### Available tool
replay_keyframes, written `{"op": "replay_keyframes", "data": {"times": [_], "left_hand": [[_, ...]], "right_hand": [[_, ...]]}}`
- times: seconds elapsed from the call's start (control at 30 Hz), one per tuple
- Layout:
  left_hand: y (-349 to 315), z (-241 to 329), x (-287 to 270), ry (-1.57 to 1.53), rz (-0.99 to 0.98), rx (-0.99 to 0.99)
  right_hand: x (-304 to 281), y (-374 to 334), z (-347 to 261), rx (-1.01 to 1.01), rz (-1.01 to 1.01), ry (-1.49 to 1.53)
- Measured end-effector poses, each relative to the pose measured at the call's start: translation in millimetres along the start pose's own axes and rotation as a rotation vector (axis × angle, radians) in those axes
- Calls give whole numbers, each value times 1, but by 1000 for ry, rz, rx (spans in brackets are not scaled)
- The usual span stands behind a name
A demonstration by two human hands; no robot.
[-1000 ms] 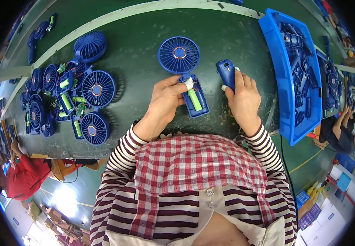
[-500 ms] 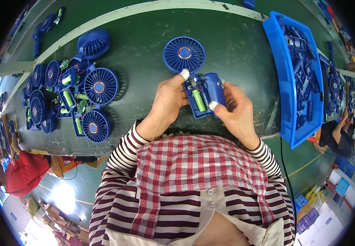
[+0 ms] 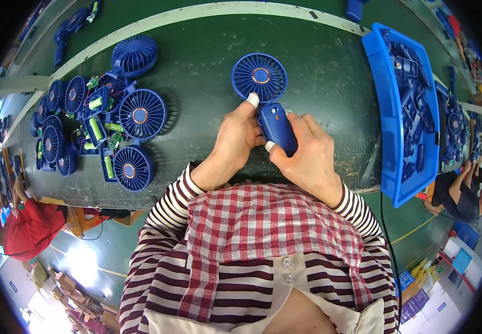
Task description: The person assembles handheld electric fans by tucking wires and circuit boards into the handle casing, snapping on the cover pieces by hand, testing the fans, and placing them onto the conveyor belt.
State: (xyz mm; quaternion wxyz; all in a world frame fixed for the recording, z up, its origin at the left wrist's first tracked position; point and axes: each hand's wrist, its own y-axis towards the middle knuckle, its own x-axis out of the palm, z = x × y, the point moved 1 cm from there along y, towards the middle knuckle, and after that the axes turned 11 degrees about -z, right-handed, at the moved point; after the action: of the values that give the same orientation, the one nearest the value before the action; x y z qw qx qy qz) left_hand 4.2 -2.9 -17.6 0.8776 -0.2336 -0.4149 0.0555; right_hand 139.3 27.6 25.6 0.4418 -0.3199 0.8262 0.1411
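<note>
Between my hands is a blue handheld fan (image 3: 259, 78), its round grille pointing away from me over the table. Its handle now wears a smooth blue cover (image 3: 278, 129), so the green battery inside is hidden. My left hand (image 3: 236, 135) grips the handle's left side, thumb up near the neck below the grille. My right hand (image 3: 309, 146) closes round the handle's right side and lower end, its thumb lying across the bottom of the cover. White caps sit on several of my fingertips.
On the left of the dark green table (image 3: 202, 61) lies a pile of open blue fans (image 3: 142, 114) with green batteries and circuit boards showing. A blue bin (image 3: 386, 117) of blue plastic parts stands at the right. Other people sit at both sides.
The cover, held beside the open handle half a second ago, now lies over it and hides the battery. My right hand has shifted left with it.
</note>
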Motion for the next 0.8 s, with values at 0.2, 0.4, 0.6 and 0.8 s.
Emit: {"op": "replay_keyframes", "data": {"times": [0.2,0.4,0.6,0.8], "left_hand": [[0,-1,-2,-10,-15,3],[2,-3,-4,-14,-17,-23],[1,-6,-3,137,8,-23],[7,-8,1,157,29,-31]], "right_hand": [[3,0,-2,-34,21,-65],[5,0,-3,-44,18,-139],[6,0,-3,-49,-11,-156],[6,-1,-2,-74,-7,-176]]}}
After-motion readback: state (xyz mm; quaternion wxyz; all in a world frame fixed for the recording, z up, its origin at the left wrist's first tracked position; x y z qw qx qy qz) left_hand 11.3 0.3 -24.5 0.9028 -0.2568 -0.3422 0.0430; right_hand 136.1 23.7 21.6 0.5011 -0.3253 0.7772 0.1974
